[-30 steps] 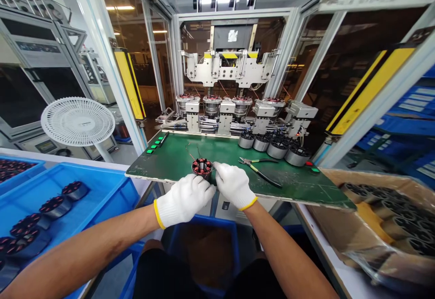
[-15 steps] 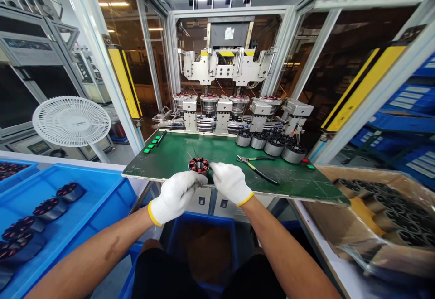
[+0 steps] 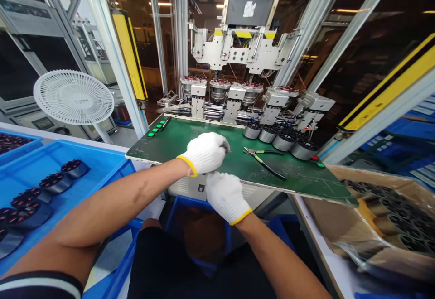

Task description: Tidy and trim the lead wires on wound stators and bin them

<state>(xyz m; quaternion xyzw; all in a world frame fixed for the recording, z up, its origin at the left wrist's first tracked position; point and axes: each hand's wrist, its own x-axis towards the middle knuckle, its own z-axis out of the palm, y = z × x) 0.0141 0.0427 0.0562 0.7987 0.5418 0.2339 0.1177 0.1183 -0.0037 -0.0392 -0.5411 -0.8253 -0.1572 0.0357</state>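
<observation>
At far left, a blue bin (image 3: 93,189) holds a line of metal rings with black and copper-coloured tops (image 3: 56,182). Behind it stands a round white fan (image 3: 74,97). Next comes a green table (image 3: 173,140), with bright green buttons (image 3: 155,130) at its left corner. Over its front edge is the left hand (image 3: 206,152), in a white glove with a yellow cuff, fingers curled to the right and down. The right hand (image 3: 226,195), gloved alike, sits just below it. Whether either hand pinches anything cannot be told; the part being worked on is hidden, apparently behind the gloves. Behind the table runs a machine (image 3: 234,102). Right of the hands, pliers (image 3: 258,158) lie on the table, handles apart. Past them, bare metal rings (image 3: 283,142) stand close together at the back. At far right, a cardboard box (image 3: 322,201) holds more rings
</observation>
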